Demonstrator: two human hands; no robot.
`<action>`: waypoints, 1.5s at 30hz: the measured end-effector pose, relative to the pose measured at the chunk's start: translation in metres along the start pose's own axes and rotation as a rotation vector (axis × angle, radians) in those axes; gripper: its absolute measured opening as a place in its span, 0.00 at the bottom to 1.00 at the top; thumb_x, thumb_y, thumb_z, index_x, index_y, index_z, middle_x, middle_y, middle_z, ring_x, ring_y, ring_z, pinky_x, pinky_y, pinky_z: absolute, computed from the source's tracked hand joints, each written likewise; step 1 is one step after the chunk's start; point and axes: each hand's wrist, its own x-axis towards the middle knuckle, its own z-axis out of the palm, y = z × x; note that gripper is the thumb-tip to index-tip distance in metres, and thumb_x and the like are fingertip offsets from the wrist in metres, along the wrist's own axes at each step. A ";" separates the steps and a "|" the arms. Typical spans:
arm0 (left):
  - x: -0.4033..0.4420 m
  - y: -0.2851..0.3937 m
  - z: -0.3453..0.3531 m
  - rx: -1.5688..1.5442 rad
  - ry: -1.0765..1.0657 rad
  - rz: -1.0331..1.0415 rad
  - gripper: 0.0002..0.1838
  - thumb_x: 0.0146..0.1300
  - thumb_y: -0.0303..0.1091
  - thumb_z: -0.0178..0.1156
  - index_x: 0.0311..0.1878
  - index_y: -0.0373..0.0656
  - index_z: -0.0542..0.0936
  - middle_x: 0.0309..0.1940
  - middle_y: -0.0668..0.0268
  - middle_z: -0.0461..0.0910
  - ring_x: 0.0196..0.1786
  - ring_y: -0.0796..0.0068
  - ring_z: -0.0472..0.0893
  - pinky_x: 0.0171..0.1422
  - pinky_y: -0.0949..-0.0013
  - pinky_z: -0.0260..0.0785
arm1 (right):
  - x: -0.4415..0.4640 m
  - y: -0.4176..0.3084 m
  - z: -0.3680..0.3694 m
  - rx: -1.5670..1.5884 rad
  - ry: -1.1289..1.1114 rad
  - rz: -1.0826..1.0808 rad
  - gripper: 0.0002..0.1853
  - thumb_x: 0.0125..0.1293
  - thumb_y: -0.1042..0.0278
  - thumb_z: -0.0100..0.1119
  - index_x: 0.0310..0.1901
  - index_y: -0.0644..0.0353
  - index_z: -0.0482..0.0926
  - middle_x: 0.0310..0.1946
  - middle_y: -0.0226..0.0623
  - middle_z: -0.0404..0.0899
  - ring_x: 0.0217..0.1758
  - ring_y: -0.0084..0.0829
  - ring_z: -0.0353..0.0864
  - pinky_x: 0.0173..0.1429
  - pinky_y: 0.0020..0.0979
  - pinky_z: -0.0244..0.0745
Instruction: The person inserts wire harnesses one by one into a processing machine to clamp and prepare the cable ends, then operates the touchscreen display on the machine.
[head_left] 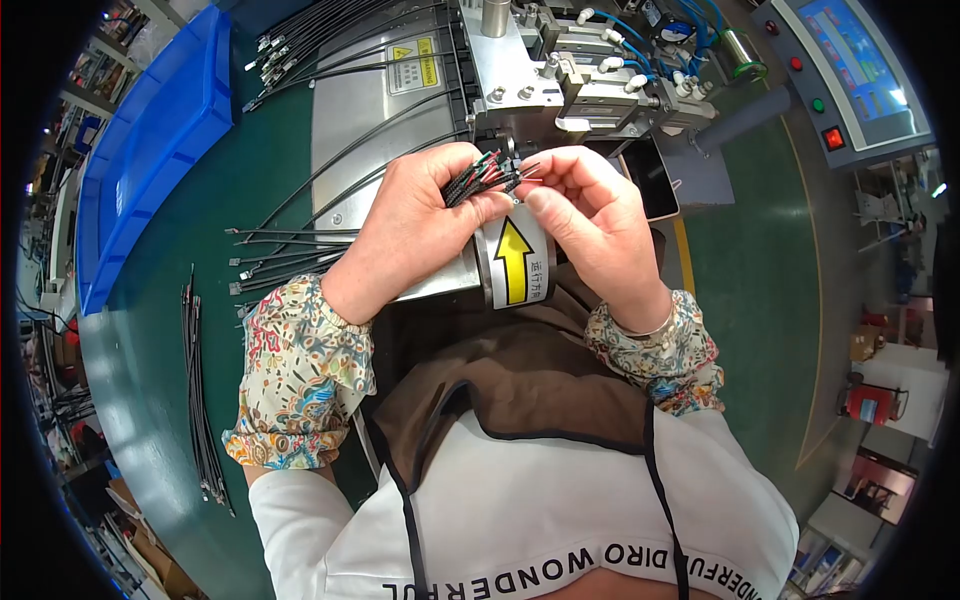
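My left hand point(405, 220) is closed around a bundle of black sleeved cables point(463, 187), whose red, green, black and white wire ends point to the right. Thumb and index finger of my right hand point(605, 215) pinch together at the thin wire tips on the right of that bundle. Exactly which wires sit between those fingertips is too small to tell. Both hands are just in front of the metal machine point(510, 75), above its label with a yellow arrow point(514, 262). More black cables point(290, 258) lie to the left of my left hand, fanned across the machine's side.
A blue plastic bin point(160, 150) stands at the left on the green table point(150, 400). Near it lies a loose bunch of black cables point(198, 390). At the upper right is a control panel point(850, 75) with a screen and lit buttons. Blue air hoses point(625, 42) run over the machine.
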 end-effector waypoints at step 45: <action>0.009 -0.010 0.012 0.962 0.100 0.462 0.09 0.52 0.28 0.62 0.37 0.46 0.83 0.27 0.66 0.71 0.30 0.67 0.79 0.31 0.64 0.72 | 0.016 0.053 -0.014 -0.378 0.160 0.006 0.04 0.64 0.75 0.60 0.32 0.65 0.77 0.21 0.30 0.77 0.24 0.16 0.74 0.29 0.24 0.71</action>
